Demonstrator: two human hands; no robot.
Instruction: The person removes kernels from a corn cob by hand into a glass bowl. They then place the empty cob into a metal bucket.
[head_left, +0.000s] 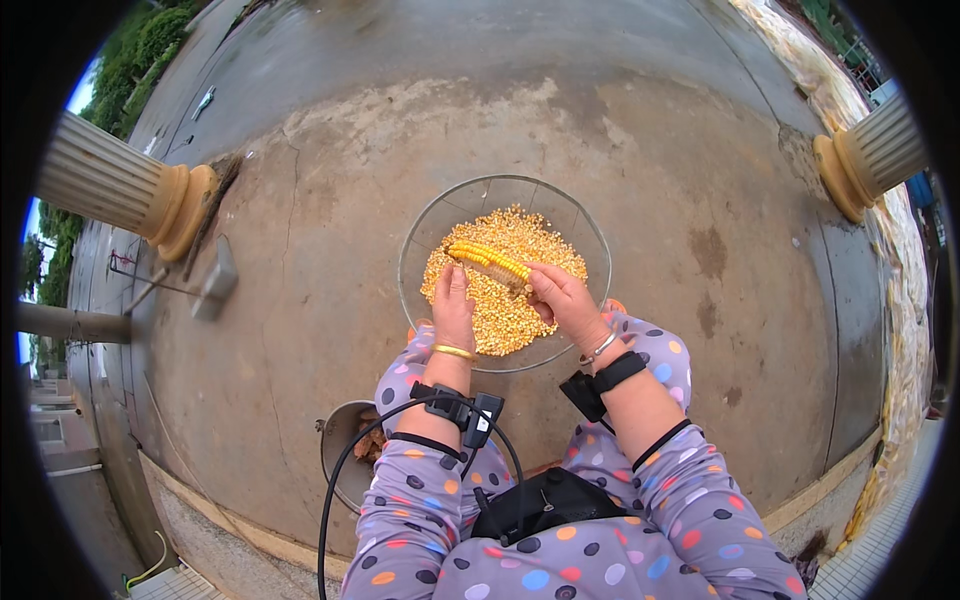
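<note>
My right hand (562, 301) grips one end of a corn cob (491, 264), thumb on top and fingers curled under it. Yellow kernels line the cob's upper side, while a bare strip shows along its lower side. My left hand (454, 309) is at the cob's other end, just below it, fingers close together; whether it grips the cob is unclear. Beneath both hands, a heap of loose corn kernels (517, 322) lies in a wide, round, wire-rimmed basket (487, 193). The basket stands on the concrete floor between my knees.
Beside my left leg stands a metal bucket (337, 446) holding reddish-brown pieces. A black cable (330, 510) loops over my left forearm. Fluted columns rise at left (112, 176) and right (885, 150). A grey block (216, 281) with a rod sits by the left column.
</note>
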